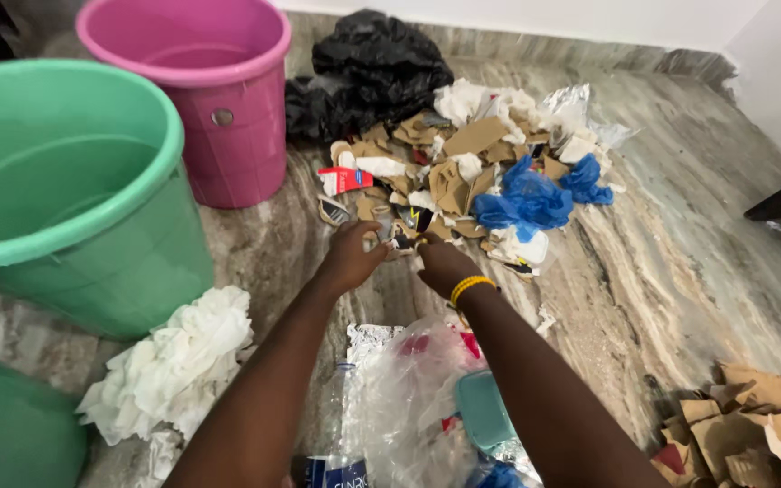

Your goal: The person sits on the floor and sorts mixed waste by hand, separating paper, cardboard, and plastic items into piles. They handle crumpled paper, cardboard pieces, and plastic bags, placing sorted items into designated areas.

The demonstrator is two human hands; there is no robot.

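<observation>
Both hands, left hand (352,256) and right hand (442,262), pinch scraps at the litter pile (472,172) edge.

Bright, even indoor light, soft shadows, mild sheen on floor (680,235), slight edge distortion.

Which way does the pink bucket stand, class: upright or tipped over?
Upright. The pink bucket rests on its base on the floor, its round open rim facing up.
</observation>
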